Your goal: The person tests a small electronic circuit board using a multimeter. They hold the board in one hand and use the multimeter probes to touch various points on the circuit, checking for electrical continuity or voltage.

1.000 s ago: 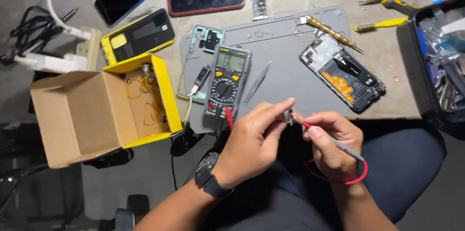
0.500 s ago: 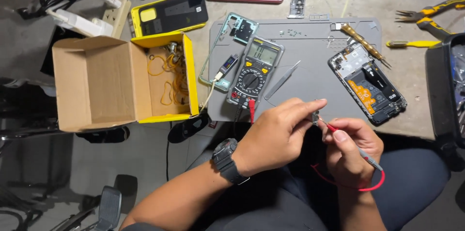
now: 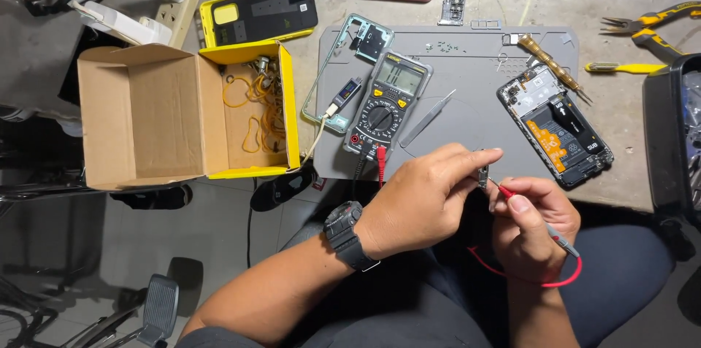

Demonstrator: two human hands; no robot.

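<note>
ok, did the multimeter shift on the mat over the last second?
No. The multimeter sits at the same spot on the left part of the grey mat, with the tweezers beside it as before. Only the camera view shifted.

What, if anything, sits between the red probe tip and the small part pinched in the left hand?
Nothing visible. The left hand pinches the small part at its fingertips, and the red probe in the right hand points straight at it, tip at or nearly touching the part. Actual contact cannot be told.

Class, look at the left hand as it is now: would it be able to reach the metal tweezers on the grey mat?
Probably yes. The tweezers lie bare on the grey mat just beyond the left hand, nothing between, but its fingertips pinch a small part.
</note>
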